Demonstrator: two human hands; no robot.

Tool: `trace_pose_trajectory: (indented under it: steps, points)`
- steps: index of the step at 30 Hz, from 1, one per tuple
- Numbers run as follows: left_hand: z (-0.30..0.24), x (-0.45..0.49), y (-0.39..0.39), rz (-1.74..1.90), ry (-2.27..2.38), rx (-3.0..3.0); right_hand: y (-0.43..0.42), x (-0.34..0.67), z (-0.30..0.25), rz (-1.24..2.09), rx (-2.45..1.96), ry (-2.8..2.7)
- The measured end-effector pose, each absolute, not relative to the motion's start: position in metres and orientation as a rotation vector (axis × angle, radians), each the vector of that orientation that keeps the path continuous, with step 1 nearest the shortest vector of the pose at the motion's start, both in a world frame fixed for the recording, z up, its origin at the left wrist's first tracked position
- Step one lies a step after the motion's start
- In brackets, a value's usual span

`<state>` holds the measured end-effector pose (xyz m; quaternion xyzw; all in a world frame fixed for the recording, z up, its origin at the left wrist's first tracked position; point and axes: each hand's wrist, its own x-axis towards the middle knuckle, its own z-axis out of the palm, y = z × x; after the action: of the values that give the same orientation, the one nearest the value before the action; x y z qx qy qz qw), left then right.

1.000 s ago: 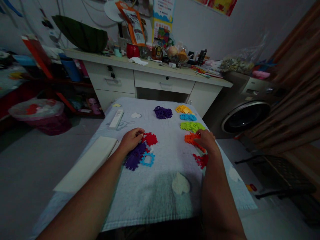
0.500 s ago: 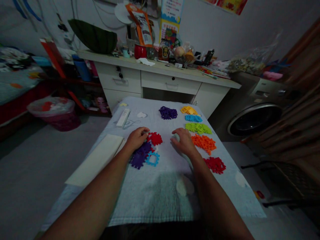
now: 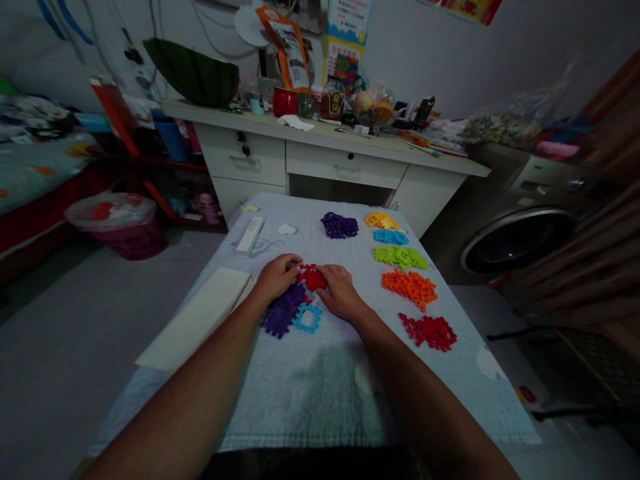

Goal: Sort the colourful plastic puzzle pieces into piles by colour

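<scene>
Over a small group of plastic interlocking tiles, my two hands meet at a red tile (image 3: 314, 279) with toothed edges. My left hand (image 3: 278, 276) has its fingers curled at the left side of the red piece. From the right, my right hand (image 3: 341, 292) grips the same red piece, with thumb and fingers bent around its edge. Purple tiles (image 3: 281, 315) lie just below my left hand, partly under it. A light-blue square frame tile (image 3: 309, 319) touches their right side. Some red bits between the fingers are partly hidden.
Sorted piles lie on the cloth-covered table: purple (image 3: 340, 225), yellow (image 3: 381, 220), blue (image 3: 391, 237), green (image 3: 401, 257), orange (image 3: 410, 287) and red (image 3: 429, 331). A long white box (image 3: 195, 320) and a white power strip (image 3: 249, 235) are at left. A cabinet (image 3: 345, 163) stands behind.
My right hand has moved left, from beside the orange pile to the red tile, and closed on it. My left hand stays nearly in place. The view has shifted slightly.
</scene>
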<state>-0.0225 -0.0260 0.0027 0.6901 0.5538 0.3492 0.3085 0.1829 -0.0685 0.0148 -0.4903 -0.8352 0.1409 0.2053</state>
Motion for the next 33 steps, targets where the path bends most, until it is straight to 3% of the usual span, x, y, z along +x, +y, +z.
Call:
trace_pose_trajectory:
  steps: [14,23,33]
  points:
    - [-0.004,-0.025,-0.022,0.923,1.448,1.865,-0.082,0.206,0.038,0.38,-1.669,-2.445]
    - [-0.007,-0.025,-0.019,0.921,1.438,1.863,-0.123,0.312,0.08,0.418,-1.763,-2.453]
    - [0.001,-0.024,-0.024,0.879,1.468,1.854,-0.155,0.351,0.074,0.452,-2.023,-2.449]
